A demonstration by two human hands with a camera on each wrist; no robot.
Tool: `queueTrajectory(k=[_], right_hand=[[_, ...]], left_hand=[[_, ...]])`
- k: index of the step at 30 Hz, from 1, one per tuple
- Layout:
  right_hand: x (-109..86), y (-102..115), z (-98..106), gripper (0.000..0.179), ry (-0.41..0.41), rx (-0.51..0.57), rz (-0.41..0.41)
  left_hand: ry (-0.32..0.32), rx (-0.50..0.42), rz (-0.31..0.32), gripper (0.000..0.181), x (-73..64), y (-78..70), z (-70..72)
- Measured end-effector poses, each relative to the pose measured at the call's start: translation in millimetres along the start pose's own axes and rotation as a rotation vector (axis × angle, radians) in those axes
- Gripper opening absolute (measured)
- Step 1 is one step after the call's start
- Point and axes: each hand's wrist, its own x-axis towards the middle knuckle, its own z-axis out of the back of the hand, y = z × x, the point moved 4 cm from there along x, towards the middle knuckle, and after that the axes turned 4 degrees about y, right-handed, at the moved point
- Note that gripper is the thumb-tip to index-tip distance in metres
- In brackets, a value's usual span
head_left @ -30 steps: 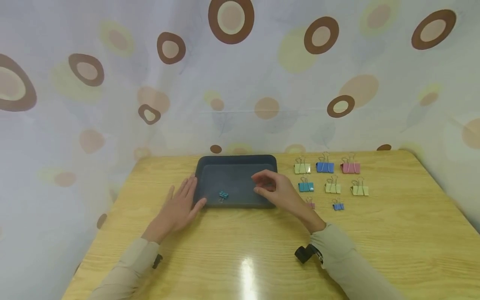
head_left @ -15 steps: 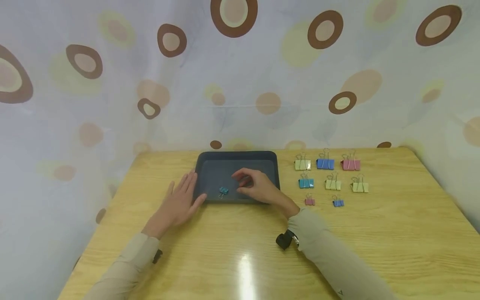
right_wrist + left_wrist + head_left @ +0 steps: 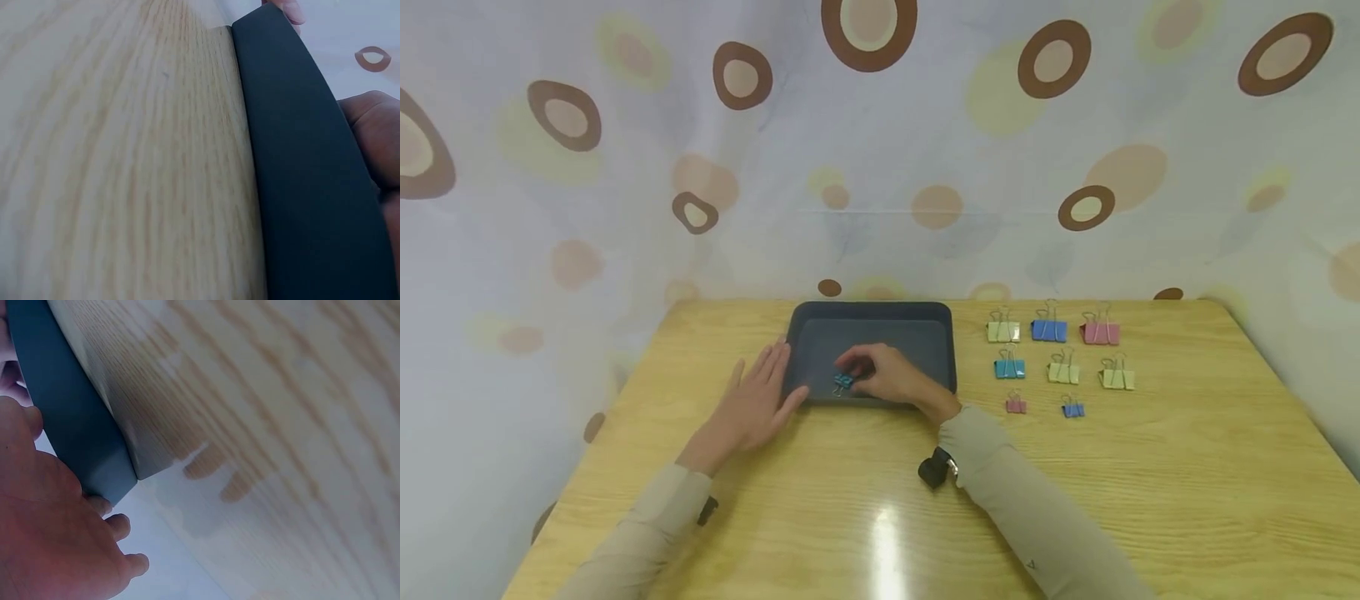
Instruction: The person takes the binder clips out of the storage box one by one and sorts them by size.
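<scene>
A small teal binder clip [image 3: 843, 382] lies near the front of the dark tray [image 3: 895, 333], left of its middle. Over it my right hand [image 3: 887, 375] reaches from the right, its forefinger just above the clip and its thumb at the clip's right side. A gap shows between finger and thumb; whether they touch the clip is hard to see. My left hand [image 3: 752, 412] rests against the tray's left end with straight fingers, the thumb at the front corner. In the left wrist view, the left fingers [image 3: 119, 526] lie by the tray's outer wall [image 3: 69, 400]. The tray's wall hides most of the right hand in the right wrist view.
Right of the tray, several binder clips stand in rows: yellow [image 3: 1003, 332], blue [image 3: 1049, 330] and pink [image 3: 1101, 332] at the back, teal [image 3: 1010, 368] and yellow in the middle, small pink [image 3: 1016, 407] and blue [image 3: 1073, 411] in front. A patterned curtain [image 3: 880, 167] hangs behind the table.
My right hand has moved left across the tray, from its right side to the small teal binder clip. My left hand stays at the tray's left end.
</scene>
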Motion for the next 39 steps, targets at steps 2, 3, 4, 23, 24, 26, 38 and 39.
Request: queueTrajectory(k=[2,3,4,23,24,26,38,39], right_hand=[[2.9,-2,-1,0.039,0.013,-0.024,-0.017],[3.9,-2,-2,0.039,0.019,-0.038,-0.022],[4.9,-3,-3,0.038,0.026,-0.049,-0.027],[8.4,-2,-9,0.023,0.041,-0.099,-0.044],[9.0,-2,-8,0.023,0.024,-0.086,-0.049],[7.1,-2,-5,0.023,-0.013,-0.063,-0.065],[-17.3,5,13,0.020,-0.124,0.063,-0.001],[-20.4,4,14,0.019,-0.130,0.067,-0.008]], left_hand=[[-0.006,0.005,-0.005,0.080,0.5,0.5,-0.4],[-0.010,0.004,-0.009,0.080,0.5,0.3,-0.5],[-0.008,0.005,-0.007,0.080,0.7,0.5,-0.9],[0.002,-0.016,-0.005,0.082,-1.3,1.8,-1.3],[0.001,-0.015,-0.004,0.082,-0.8,2.5,-0.7],[-0.001,-0.015,-0.004,0.082,-0.3,2.4,-1.2],[0.006,-0.004,0.007,0.082,-0.6,1.9,-0.3],[0.004,-0.005,0.005,0.082,-0.8,1.3,-0.4]])
